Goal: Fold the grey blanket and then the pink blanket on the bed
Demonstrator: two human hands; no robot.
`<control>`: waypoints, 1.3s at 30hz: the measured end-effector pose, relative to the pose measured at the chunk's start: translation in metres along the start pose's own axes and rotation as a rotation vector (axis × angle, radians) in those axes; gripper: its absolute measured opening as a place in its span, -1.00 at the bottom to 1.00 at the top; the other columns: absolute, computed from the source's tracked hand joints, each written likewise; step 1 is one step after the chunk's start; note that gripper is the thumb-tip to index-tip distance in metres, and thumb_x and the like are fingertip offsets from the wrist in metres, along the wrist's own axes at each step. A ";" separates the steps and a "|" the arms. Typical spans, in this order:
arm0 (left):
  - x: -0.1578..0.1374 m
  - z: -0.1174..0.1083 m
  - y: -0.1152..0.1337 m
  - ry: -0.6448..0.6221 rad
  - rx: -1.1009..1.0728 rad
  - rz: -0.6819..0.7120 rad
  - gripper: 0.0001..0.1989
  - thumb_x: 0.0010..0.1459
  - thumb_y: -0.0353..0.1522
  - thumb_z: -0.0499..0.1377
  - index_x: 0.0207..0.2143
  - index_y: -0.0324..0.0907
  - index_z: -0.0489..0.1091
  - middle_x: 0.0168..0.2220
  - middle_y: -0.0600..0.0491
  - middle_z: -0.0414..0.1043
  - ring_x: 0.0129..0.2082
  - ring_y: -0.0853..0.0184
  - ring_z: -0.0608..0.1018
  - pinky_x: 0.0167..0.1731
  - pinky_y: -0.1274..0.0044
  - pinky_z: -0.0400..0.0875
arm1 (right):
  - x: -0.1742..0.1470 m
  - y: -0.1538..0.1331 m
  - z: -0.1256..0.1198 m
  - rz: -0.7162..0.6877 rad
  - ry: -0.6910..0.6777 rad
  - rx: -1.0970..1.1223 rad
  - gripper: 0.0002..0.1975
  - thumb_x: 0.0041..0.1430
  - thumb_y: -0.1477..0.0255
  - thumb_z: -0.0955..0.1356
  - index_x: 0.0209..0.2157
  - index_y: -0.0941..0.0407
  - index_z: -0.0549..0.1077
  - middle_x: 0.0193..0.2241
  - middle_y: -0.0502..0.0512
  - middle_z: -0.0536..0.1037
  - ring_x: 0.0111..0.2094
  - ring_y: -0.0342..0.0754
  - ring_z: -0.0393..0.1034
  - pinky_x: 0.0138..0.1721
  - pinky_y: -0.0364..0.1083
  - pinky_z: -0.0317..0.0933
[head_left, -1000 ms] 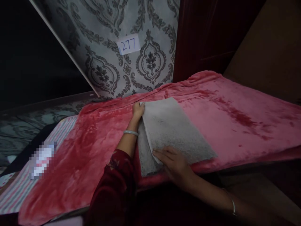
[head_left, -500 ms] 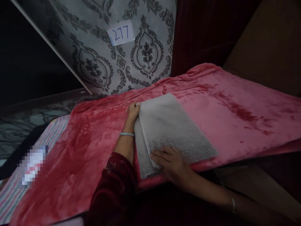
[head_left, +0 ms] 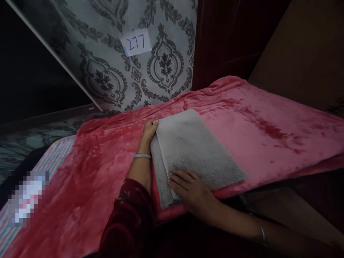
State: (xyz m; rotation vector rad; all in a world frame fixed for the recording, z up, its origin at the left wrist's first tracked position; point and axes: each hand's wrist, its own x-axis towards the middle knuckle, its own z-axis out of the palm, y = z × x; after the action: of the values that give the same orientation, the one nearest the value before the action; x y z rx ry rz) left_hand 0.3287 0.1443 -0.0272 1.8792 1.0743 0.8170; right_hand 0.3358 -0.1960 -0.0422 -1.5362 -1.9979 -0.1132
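A folded grey towel (head_left: 199,147) lies on the red and pink plush blanket (head_left: 107,172). Its upper layer stops short of the lower one, so a strip of the lower layer shows along the left side. My left hand (head_left: 149,129) has its fingers closed on the towel's far left corner, with the thumb on the upper layer's edge. Near the towel's close edge, my right hand (head_left: 188,188) rests palm down, fingers stretched out and lying on the upper layer by the fold. The right thumb is hidden.
Patterned wallpaper (head_left: 166,68) rises behind the blanket, bearing a paper label (head_left: 135,43) marked 277. A striped cloth (head_left: 57,154) shows from under the blanket at left, with a blurred patch on it. A dark red panel (head_left: 231,39) stands at the back right.
The whole view has shifted slightly left and down. Both hands keep nearly the same places on the towel, and its folded layers look much the same.
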 end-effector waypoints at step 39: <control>-0.083 0.005 0.067 -0.281 0.581 0.538 -0.69 0.27 -0.35 0.09 0.00 -0.17 0.50 0.10 -0.20 0.50 0.16 0.03 0.48 0.25 0.11 0.17 | 0.052 0.125 -0.062 -0.089 -0.334 0.270 -0.62 0.43 0.34 0.23 0.18 0.07 0.45 0.17 0.20 0.47 0.27 0.04 0.25 0.31 0.16 0.08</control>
State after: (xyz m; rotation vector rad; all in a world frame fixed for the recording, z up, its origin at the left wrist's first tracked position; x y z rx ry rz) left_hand 0.3225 0.0474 0.0174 2.7515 0.6686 0.5186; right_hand 0.4665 -0.1377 -0.0015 -1.3608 -2.2292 0.3869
